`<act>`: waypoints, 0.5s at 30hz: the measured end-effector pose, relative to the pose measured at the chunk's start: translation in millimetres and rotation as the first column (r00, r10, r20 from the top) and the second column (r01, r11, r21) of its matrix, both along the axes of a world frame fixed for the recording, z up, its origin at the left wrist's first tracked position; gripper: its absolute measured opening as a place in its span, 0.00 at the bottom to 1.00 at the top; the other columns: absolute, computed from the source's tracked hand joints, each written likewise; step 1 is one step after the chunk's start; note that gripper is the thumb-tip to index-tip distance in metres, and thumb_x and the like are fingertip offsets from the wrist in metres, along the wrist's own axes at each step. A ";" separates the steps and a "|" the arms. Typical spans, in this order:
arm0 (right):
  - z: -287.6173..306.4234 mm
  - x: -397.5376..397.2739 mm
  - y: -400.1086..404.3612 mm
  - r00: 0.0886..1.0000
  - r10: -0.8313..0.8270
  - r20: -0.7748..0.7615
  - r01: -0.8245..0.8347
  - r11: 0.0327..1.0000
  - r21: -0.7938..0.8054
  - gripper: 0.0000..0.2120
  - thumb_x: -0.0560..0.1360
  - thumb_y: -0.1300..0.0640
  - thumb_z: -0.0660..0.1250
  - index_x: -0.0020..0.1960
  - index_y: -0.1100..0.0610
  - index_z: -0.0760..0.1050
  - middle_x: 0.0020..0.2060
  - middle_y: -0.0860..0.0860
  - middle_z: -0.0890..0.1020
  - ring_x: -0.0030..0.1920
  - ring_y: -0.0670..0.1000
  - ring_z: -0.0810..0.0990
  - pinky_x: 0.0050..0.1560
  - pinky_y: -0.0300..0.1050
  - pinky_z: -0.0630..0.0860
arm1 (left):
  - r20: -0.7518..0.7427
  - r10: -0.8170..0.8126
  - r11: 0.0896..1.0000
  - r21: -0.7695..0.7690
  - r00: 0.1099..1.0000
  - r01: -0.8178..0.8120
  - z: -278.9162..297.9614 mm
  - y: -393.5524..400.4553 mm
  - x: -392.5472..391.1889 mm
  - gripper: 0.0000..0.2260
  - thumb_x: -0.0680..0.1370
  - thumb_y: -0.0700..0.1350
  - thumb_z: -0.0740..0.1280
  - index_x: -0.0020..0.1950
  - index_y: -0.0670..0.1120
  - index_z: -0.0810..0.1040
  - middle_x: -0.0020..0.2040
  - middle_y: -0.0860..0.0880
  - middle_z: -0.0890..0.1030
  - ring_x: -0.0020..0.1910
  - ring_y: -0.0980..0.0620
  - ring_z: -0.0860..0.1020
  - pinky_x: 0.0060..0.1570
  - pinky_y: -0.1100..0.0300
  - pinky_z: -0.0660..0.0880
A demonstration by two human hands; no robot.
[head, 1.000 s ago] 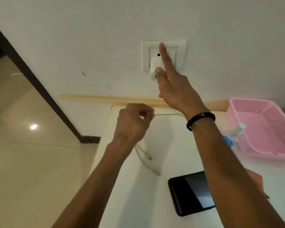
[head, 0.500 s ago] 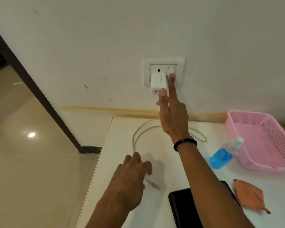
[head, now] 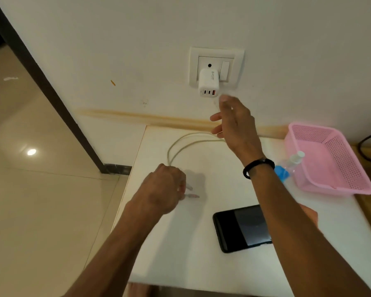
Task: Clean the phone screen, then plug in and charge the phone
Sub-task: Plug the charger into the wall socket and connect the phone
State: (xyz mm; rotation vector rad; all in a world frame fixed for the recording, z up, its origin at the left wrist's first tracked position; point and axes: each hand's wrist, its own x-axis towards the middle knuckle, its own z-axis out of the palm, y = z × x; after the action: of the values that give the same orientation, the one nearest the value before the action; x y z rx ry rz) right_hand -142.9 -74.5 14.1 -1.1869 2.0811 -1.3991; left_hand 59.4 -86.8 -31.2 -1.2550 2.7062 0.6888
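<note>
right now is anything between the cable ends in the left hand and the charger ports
Nothing visible blocks it. The left hand holds the cable ends low on the table; the charger ports face down, uncovered. The right hand hangs just below-right.

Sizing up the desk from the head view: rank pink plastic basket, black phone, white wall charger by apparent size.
1. Pink plastic basket, largest.
2. Black phone, partly hidden by the forearm and nearer the camera, so unsure.
3. White wall charger, smallest.

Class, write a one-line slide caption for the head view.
Left hand grips the cable ends beside the phone; right hand hangs below the charger.
</note>
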 end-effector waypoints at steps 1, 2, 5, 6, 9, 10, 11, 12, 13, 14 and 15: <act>-1.9 -0.1 8.5 1.000 0.004 -0.006 -0.003 0.999 0.034 0.18 0.82 0.40 0.59 0.62 0.49 0.78 0.45 0.49 0.86 0.36 0.48 0.86 0.49 0.55 0.84 | -0.015 0.011 1.000 -0.003 1.000 -0.011 0.6 -0.7 1.3 0.04 0.75 0.51 0.75 0.44 0.57 0.80 0.52 0.51 0.81 0.50 0.51 0.80 0.51 0.55 0.78; -6.0 1.7 18.8 1.000 0.020 -0.020 -0.018 0.996 0.086 0.14 0.81 0.43 0.63 0.57 0.50 0.80 0.44 0.48 0.86 0.36 0.48 0.86 0.49 0.56 0.84 | -0.016 0.016 1.000 0.000 1.000 -0.016 1.5 -0.5 2.6 0.04 0.75 0.51 0.75 0.44 0.57 0.80 0.51 0.52 0.81 0.49 0.51 0.80 0.50 0.55 0.78; -32.7 18.0 55.4 0.991 0.114 -0.076 -0.086 0.950 0.299 0.10 0.76 0.48 0.71 0.55 0.50 0.83 0.45 0.46 0.86 0.40 0.45 0.86 0.50 0.51 0.84 | 0.004 0.043 0.997 0.057 0.999 -0.043 -0.5 -1.3 6.9 0.03 0.75 0.46 0.73 0.44 0.54 0.82 0.49 0.51 0.83 0.45 0.49 0.82 0.48 0.54 0.80; -41.6 27.3 66.9 0.981 0.168 -0.100 -0.118 0.917 0.381 0.11 0.75 0.49 0.73 0.56 0.50 0.83 0.46 0.45 0.86 0.41 0.44 0.85 0.51 0.45 0.83 | 0.010 0.056 0.996 0.065 0.998 -0.056 -1.5 -1.9 7.9 0.03 0.75 0.45 0.72 0.44 0.53 0.82 0.49 0.50 0.83 0.44 0.48 0.83 0.48 0.54 0.81; -55.8 54.5 80.9 0.940 0.319 -0.120 -0.205 0.811 0.548 0.15 0.74 0.48 0.75 0.60 0.50 0.81 0.52 0.45 0.84 0.46 0.44 0.83 0.51 0.39 0.80 | 0.001 0.097 0.995 0.039 0.995 -0.097 -3.5 -6.8 10.5 0.03 0.77 0.46 0.71 0.50 0.53 0.82 0.52 0.49 0.81 0.46 0.47 0.82 0.48 0.54 0.80; -56.6 61.1 79.0 0.932 0.342 -0.120 -0.214 0.788 0.578 0.17 0.73 0.47 0.76 0.60 0.51 0.81 0.52 0.45 0.83 0.48 0.45 0.83 0.52 0.42 0.80 | -0.009 0.111 0.993 0.035 0.994 -0.111 -4.6 -9.0 10.7 0.06 0.77 0.45 0.71 0.53 0.54 0.81 0.53 0.49 0.80 0.47 0.47 0.82 0.48 0.54 0.80; -56.3 65.9 75.8 0.919 0.366 -0.144 -0.212 0.768 0.604 0.18 0.72 0.46 0.76 0.59 0.51 0.81 0.51 0.46 0.83 0.49 0.47 0.82 0.52 0.45 0.81 | -0.016 0.119 0.992 0.035 0.993 -0.118 -6.0 -11.2 10.0 0.09 0.77 0.44 0.71 0.56 0.54 0.80 0.53 0.49 0.79 0.47 0.47 0.82 0.48 0.54 0.79; -56.0 70.0 72.0 0.895 0.401 -0.194 -0.199 0.750 0.630 0.17 0.72 0.46 0.76 0.57 0.52 0.81 0.51 0.46 0.82 0.49 0.48 0.82 0.52 0.47 0.81 | -0.017 0.120 0.992 0.035 0.993 -0.119 -8.0 -13.3 9.1 0.13 0.77 0.42 0.71 0.59 0.55 0.79 0.54 0.49 0.79 0.47 0.48 0.82 0.48 0.54 0.79; -56.4 73.6 68.6 0.859 0.440 -0.262 -0.177 0.735 0.655 0.15 0.73 0.48 0.75 0.57 0.53 0.81 0.51 0.47 0.81 0.50 0.50 0.82 0.52 0.48 0.80 | -0.019 0.122 0.992 0.038 0.992 -0.121 -10.0 -15.2 8.0 0.16 0.77 0.40 0.70 0.61 0.55 0.78 0.54 0.49 0.79 0.47 0.48 0.81 0.47 0.55 0.79; -56.9 76.5 65.8 0.819 0.470 -0.330 -0.151 0.730 0.666 0.12 0.75 0.51 0.73 0.56 0.53 0.80 0.52 0.48 0.80 0.51 0.51 0.81 0.50 0.48 0.79 | -0.014 0.124 0.991 0.046 0.992 -0.123 -11.6 -16.9 6.7 0.17 0.77 0.38 0.70 0.62 0.55 0.77 0.55 0.49 0.79 0.47 0.48 0.81 0.46 0.55 0.79; -57.4 78.3 64.4 0.792 0.478 -0.380 -0.127 0.737 0.663 0.09 0.77 0.54 0.70 0.56 0.54 0.79 0.52 0.49 0.79 0.51 0.52 0.81 0.49 0.47 0.78 | -0.003 0.120 0.992 0.051 0.993 -0.119 -12.7 -18.5 4.9 0.18 0.76 0.38 0.70 0.61 0.55 0.78 0.56 0.49 0.79 0.46 0.48 0.81 0.46 0.56 0.79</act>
State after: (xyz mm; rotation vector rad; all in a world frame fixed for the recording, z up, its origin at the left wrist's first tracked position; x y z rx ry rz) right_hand -64.6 -10.1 -43.3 -1.6321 2.2453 -0.1676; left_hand 64.3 -105.4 -43.9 -1.4142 2.6170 0.7701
